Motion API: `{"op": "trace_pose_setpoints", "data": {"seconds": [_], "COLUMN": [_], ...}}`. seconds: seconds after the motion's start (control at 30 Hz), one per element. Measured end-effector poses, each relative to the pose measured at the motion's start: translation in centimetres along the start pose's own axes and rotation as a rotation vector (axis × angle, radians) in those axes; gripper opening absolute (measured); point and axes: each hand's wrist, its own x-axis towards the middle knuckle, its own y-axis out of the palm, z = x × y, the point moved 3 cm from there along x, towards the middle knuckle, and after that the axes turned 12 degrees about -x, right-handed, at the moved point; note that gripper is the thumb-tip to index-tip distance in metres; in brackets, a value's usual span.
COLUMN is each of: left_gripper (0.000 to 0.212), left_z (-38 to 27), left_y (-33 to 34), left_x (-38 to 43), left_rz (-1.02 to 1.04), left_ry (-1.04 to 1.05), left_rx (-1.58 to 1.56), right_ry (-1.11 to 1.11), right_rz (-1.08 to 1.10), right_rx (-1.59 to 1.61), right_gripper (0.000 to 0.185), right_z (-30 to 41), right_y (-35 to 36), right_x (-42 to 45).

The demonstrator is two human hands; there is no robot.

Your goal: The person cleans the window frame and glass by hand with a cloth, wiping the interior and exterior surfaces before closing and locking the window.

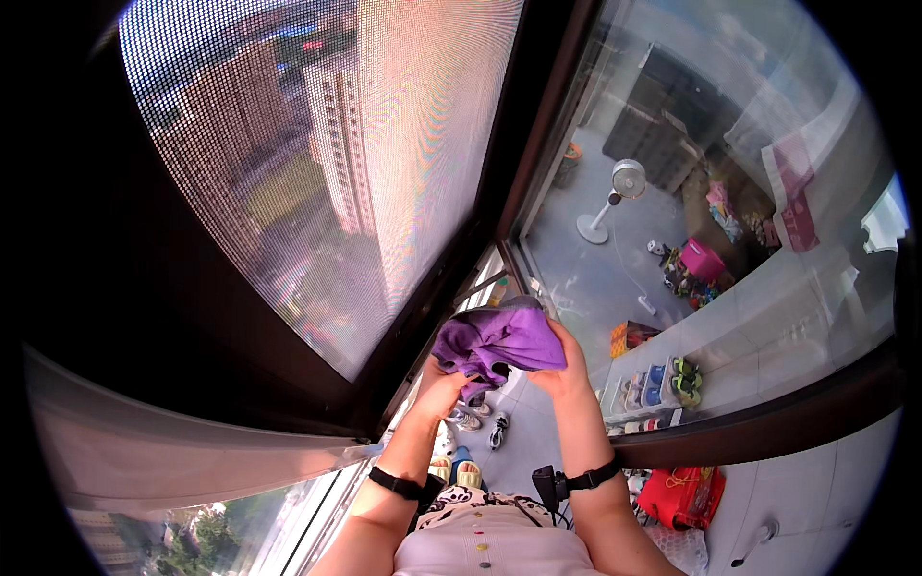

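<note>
A bunched purple cloth [515, 338] with a dark grey edge is stretched between both hands in front of me. My right hand [565, 363] grips its right side, thumb at the lower edge. My left hand [439, 389] holds its lower left part, and the folds hide most of those fingers. Part of the cloth hangs down between the hands. Just left of it stands a dark window frame [403, 338] with a mesh insect screen [324, 216]. To the right is a glass pane [763, 317] in a brown frame.
Several shoes [498, 430] lie on the tiled floor below. Through the glass show a white pedestal fan [592, 229], a pink box [701, 259] and a shoe rack [648, 389]. A red bag [681, 497] is at lower right. A window ledge [328, 497] runs along my left.
</note>
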Motion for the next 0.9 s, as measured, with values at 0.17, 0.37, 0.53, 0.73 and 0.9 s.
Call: {"op": "trace_pose_setpoints", "data": {"seconds": [0.17,0.37,0.53,0.73,0.9], "left_gripper": [0.027,0.042,0.052,0.048,0.067], "left_z": [0.6,-0.2,-0.7,-0.8,-0.5], "left_y": [-0.8,1.6,3.9,5.0,3.3], "left_x": [1.5,1.4,1.2,0.2,0.3], "left_rz": [-0.079,-0.227,0.096,0.158,0.508], "left_ry": [0.147,0.249,0.641,-0.371,-0.362], "left_rx": [-0.124,0.235,0.946,-0.528,-0.36], "right_ry": [0.125,0.093,0.053,0.023,-0.058], "right_rz": [0.159,0.095,0.087,0.054,0.292], "right_rx": [0.061,0.076,0.017,0.207,0.315], "right_gripper": [0.032,0.032,0.027,0.024,0.028], "right_z": [-0.8,-1.0,-1.6,0.4,0.8], "right_y": [3.5,3.3,3.3,1.7,1.9], "right_x": [-1.1,-0.7,-0.1,0.1,0.6]}}
